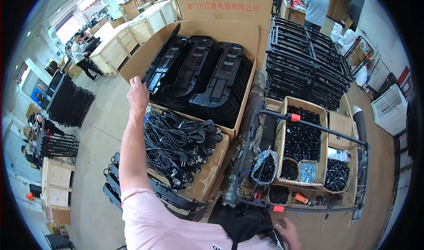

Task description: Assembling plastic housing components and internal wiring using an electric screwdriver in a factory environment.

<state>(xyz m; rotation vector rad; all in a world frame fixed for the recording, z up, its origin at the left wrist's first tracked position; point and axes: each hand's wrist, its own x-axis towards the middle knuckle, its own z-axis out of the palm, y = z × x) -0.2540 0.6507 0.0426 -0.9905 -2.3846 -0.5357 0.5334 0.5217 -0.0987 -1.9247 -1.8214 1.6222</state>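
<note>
My left hand [139, 93] reaches out to the near left corner of a large cardboard box [194, 26]. Its fingers are closed on the near end of a black plastic panel [164, 57], which stands tilted along the box's left side. Stacks of similar black molded panels [221, 73] fill the box. My right hand [288, 233] is low, beside a black cloth [240, 221] at my waist, with fingers loosely bent and nothing seen in them. Closest to it is a black tubular frame [260, 202] with red clips, lying over the parts trays.
Bundled black power cords [176, 144] lie on a carton below the panels. A wooden tray [280, 161] holds black plastic parts [302, 135] and screws [308, 172]; an orange tool [302, 199] lies nearby. Black metal frames [304, 64] are stacked at the far right. Other people [316, 7] stand farther off.
</note>
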